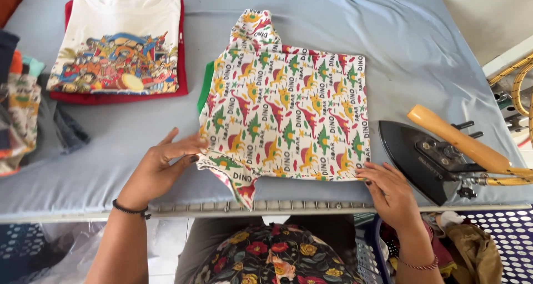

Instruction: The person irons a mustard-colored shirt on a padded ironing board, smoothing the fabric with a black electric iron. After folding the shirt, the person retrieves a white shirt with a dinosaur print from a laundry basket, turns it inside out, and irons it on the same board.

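The dino shirt (286,109) is lying flat in the middle of the grey board (127,139), partly folded, with its long axis running left to right across the board and one sleeve poking away from the person at the top left corner. Both hands are on its near edge — left hand (161,164) at the shirt's near left corner, fingers pinching a bit of the fabric there, and right hand (388,192) at the near right corner, fingertips pressed down flat on the hem, not really gripping anything. So the shirt sits just beyond both hands, spread between them, and neither hand is clearly closer than the other. Right of the shirt, just beside its edge, there's a black iron (427,156) with a wooden handle. Left of the shirt and a bit further back sits a folded white tee (119,39) on something red.
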